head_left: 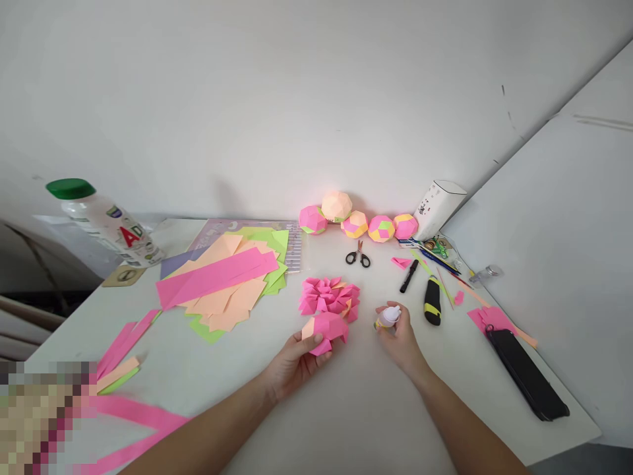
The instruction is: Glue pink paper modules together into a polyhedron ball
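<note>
My left hand [297, 363] grips a partly formed folded-paper ball [326, 330], pink with a peach section and loose flaps on its right side. Just to the right, my right hand [401, 336] is closed around a small bottle with a white cap [390, 316]; its lower part is mostly hidden by the fingers. Behind the paper ball lies a heap of folded pink paper pieces [329, 295], with a few peach ones among them. Bottle and ball are apart from each other.
Finished paper balls [380, 228] line the wall. Scissors [359, 256], a black marker [409, 276], a cutter [432, 301] and a black case [527, 373] lie on the right. Stacked paper sheets [222, 284] and a green-capped bottle [106, 224] stand left. A pixelated patch covers the lower left.
</note>
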A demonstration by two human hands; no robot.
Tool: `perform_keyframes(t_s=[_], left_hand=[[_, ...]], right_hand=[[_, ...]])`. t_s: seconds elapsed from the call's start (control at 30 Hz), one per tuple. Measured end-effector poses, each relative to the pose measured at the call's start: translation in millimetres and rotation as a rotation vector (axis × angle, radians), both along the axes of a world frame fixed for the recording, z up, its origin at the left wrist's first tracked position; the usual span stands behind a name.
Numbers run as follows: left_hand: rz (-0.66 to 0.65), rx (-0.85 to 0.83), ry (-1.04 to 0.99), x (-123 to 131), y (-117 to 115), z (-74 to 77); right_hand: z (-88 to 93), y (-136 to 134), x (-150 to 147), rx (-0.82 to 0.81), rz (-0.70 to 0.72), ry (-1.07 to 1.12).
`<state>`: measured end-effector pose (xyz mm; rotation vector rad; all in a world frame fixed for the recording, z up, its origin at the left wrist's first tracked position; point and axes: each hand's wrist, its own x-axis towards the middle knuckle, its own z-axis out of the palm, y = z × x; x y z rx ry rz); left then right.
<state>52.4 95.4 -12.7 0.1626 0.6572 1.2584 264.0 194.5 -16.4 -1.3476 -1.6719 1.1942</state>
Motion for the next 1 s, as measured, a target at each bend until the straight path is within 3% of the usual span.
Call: perform_keyframes(t_s=[0.13,0.3,0.5,0.67,1.0], left_hand=[[-0.041,0.044,0.039,0.8,0.8,3.0],[-0.036,0.053,0.037,1.3,1.8,3.9],[-0.055,0.076,0.062,0.1,2.6,-3.6],[-0.064,0.123,0.061,0.4,2.5,-2.1],[-0.011,0.138,0.042,1.4,2.3,4.9]], right_hand=[[1.2,-2.1,-3.7,0.122,0.129,-0.183],[14.8,-18.4,-8.2,0.502,0.409,-0.166],[29.7,-35.0,-7.1,0.601,0.421,-0.076],[38.4,-34.2,-9.0,0.745,0.522,-0.05],[38.7,-38.4,-6.6,0.508,0.528,-0.047]])
